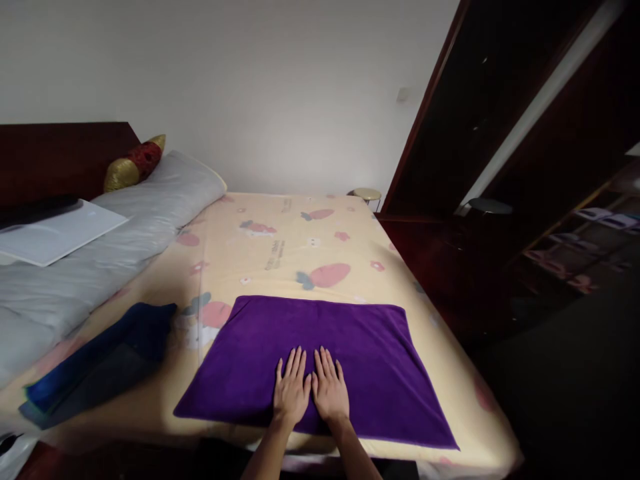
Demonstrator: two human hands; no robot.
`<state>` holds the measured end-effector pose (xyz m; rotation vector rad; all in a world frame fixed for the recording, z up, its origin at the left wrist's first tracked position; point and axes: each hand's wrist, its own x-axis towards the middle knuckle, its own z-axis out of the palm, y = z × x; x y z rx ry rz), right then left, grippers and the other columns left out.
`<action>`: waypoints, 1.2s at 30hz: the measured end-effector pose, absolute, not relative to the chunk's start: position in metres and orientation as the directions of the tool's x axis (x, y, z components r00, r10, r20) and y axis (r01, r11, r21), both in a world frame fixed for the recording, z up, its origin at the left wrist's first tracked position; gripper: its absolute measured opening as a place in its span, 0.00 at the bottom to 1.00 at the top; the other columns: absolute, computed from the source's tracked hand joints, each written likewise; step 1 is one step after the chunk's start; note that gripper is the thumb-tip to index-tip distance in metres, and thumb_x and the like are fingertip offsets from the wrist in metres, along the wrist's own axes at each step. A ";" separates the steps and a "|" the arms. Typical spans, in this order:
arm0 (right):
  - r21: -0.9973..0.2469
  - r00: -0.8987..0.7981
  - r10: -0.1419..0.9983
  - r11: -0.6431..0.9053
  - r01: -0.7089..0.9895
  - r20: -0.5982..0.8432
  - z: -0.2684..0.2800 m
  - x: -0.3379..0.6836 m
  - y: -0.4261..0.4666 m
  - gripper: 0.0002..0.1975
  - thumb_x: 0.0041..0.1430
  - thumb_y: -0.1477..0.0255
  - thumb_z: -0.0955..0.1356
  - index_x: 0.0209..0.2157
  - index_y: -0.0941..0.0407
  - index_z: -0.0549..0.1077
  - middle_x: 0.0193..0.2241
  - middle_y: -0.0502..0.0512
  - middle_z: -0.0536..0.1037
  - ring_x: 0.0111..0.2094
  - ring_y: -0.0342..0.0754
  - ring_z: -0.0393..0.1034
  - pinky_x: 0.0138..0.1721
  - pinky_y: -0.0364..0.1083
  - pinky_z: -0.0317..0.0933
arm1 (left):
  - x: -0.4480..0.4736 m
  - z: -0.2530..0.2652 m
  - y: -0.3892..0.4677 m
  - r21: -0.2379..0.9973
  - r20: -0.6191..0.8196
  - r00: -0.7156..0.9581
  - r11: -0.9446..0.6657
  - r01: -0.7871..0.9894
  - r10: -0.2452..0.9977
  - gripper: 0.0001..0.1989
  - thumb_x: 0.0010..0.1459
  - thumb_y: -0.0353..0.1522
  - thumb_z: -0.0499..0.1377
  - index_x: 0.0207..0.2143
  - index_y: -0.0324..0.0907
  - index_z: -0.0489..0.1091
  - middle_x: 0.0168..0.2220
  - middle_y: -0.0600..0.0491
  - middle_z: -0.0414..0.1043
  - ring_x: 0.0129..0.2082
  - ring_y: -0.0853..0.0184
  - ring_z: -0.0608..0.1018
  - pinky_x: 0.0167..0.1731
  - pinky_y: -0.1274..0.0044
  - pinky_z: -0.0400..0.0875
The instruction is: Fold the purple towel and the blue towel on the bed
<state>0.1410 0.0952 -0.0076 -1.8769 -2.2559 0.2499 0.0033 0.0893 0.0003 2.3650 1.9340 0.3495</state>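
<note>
A purple towel (370,353) lies spread out flat on the bed (280,247), near its front edge. My left hand (291,390) rests palm down on the towel, left of its middle, with the fingers stretched forward. Close beside it my right hand (330,388) also lies flat on the cloth, its thumb almost meeting the left thumb; whether they touch I cannot tell. Neither hand holds anything. To the left of the towel is a crumpled dark blue cloth (107,360) with a greyer part in front.
A grey rolled quilt (165,200) runs along the bed's left side, with a white flat board (60,230) on it. A red and gold candy-shaped cushion (135,163) leans near the headboard (65,153). Stools (367,194) and a rack of shoes (580,257) stand beyond the right edge.
</note>
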 end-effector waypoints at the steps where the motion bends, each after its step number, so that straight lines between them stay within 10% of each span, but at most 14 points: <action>1: -0.258 -0.176 0.983 0.181 0.949 0.045 -0.007 0.141 0.095 0.27 0.65 0.64 0.51 0.64 0.51 0.39 0.67 0.52 0.44 0.68 0.50 0.41 0.66 0.58 0.46 | 0.003 0.000 0.090 0.195 0.134 0.185 -0.209 0.958 0.974 0.29 0.65 0.39 0.39 0.64 0.52 0.29 0.68 0.55 0.48 0.67 0.63 0.57 0.63 0.57 0.57; 11: -0.355 -0.176 0.983 0.182 0.917 0.050 0.000 0.156 0.096 0.28 0.64 0.55 0.49 0.63 0.47 0.45 0.66 0.48 0.49 0.67 0.49 0.44 0.67 0.57 0.47 | -0.027 -0.006 0.091 0.173 0.119 0.184 -0.202 0.964 0.976 0.28 0.64 0.45 0.37 0.64 0.49 0.33 0.68 0.56 0.47 0.67 0.63 0.56 0.64 0.57 0.56; 23: -0.210 0.154 0.982 -0.128 0.969 0.114 -0.033 0.352 0.071 0.33 0.59 0.51 0.54 0.63 0.50 0.51 0.66 0.53 0.53 0.66 0.53 0.47 0.64 0.62 0.50 | -0.201 0.015 0.055 -0.118 -0.022 -0.244 0.240 0.964 0.970 0.31 0.60 0.46 0.37 0.64 0.49 0.46 0.68 0.59 0.44 0.68 0.68 0.53 0.65 0.62 0.48; 31: -0.141 0.076 0.969 -0.044 0.989 0.234 -0.045 0.401 0.062 0.29 0.59 0.53 0.56 0.61 0.45 0.56 0.64 0.53 0.58 0.65 0.57 0.51 0.62 0.67 0.52 | -0.214 0.018 0.058 -0.085 0.115 -0.105 0.115 0.990 0.988 0.30 0.59 0.45 0.44 0.62 0.49 0.54 0.66 0.55 0.54 0.66 0.62 0.59 0.65 0.59 0.50; 36: -0.132 -0.062 0.962 0.100 0.986 0.266 -0.012 0.314 0.092 0.31 0.60 0.51 0.55 0.63 0.46 0.49 0.65 0.52 0.55 0.65 0.54 0.50 0.64 0.63 0.52 | -0.160 0.026 0.090 0.009 0.207 0.199 -0.205 0.979 0.958 0.29 0.63 0.45 0.42 0.64 0.53 0.41 0.66 0.58 0.55 0.65 0.66 0.61 0.62 0.65 0.59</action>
